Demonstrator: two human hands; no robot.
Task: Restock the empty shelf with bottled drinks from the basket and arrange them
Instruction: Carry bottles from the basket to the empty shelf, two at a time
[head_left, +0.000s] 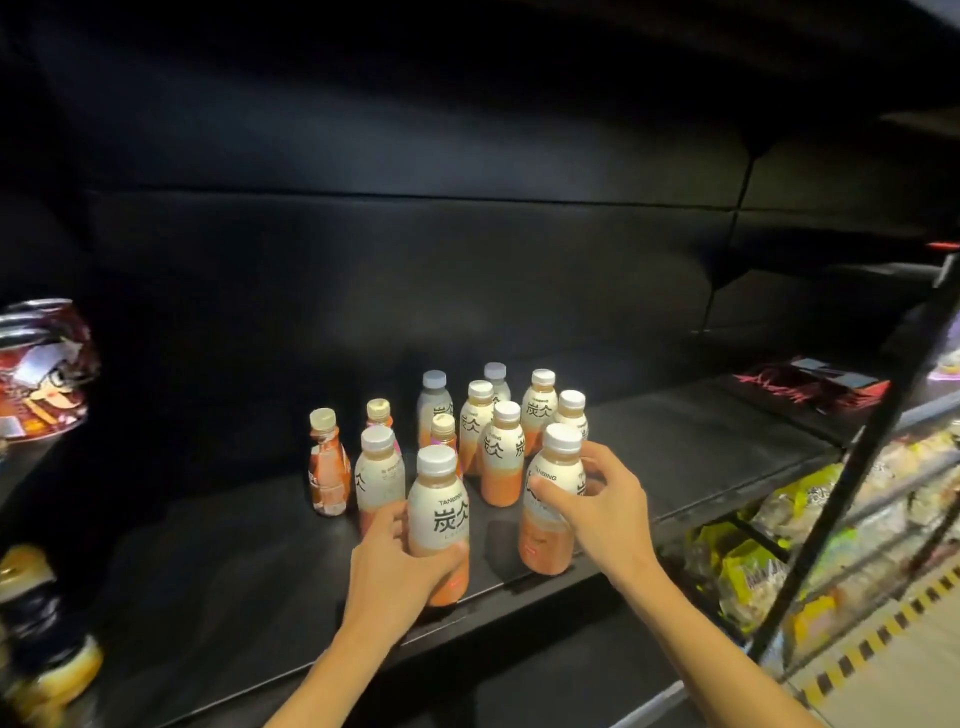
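Note:
Several white-capped drink bottles with cream and orange labels stand in a cluster (496, 415) on the black shelf (223, 571). My left hand (400, 561) grips one bottle (439, 512) near the shelf's front edge. My right hand (597, 504) holds another bottle (551, 493) just to its right, fingers curled round its body. Both bottles stand upright on the shelf. An orange-wrapped bottle (326, 467) stands at the left of the group. The basket is out of view.
Shiny snack packets (41, 364) sit at the far left, with dark and orange items (47, 649) below them. A lower shelf at the right holds yellow packaged goods (769, 561). A black upright post (852, 467) and a red-black flat item (810, 384) are at the right.

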